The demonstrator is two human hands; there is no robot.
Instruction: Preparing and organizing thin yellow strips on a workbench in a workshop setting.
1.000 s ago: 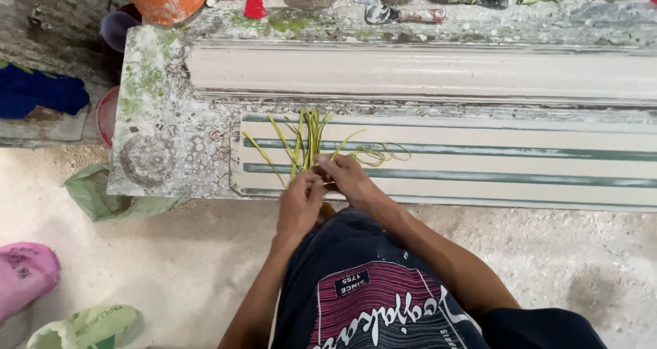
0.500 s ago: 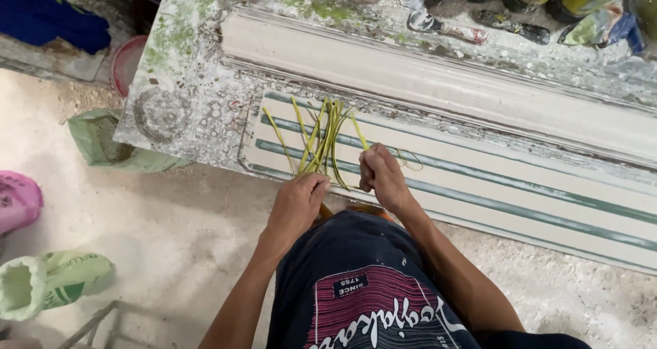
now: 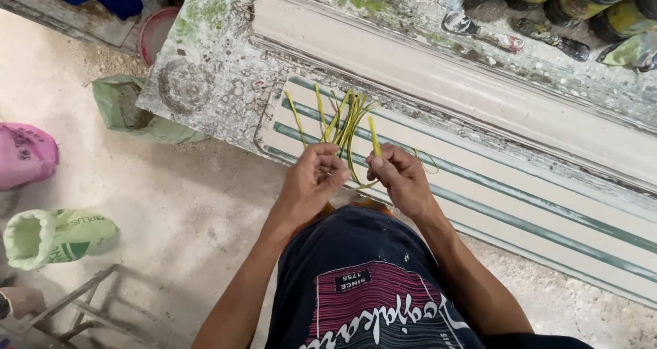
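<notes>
A bundle of thin yellow-green strips (image 3: 345,120) fans out above a long cream moulding with green stripes (image 3: 520,205). My left hand (image 3: 313,181) is closed around the lower ends of most of the strips. My right hand (image 3: 400,174) pinches a single strip that stands up from its fingers, and a loop of strip hangs below between both hands. Both hands hover at the near edge of the workbench (image 3: 212,82), close together, just in front of my dark printed shirt.
A second plain white moulding (image 3: 479,89) lies further back on the stained bench. Bottles and tubes (image 3: 547,7) line the far edge. On the sandy floor to the left are a green sack (image 3: 58,236), a pink sack (image 3: 24,154), a green bag (image 3: 126,109) and a metal frame (image 3: 75,308).
The view has swung left and tilted. My hands have lifted slightly off the moulding's edge, and my right hand has separated one strip from the bundle.
</notes>
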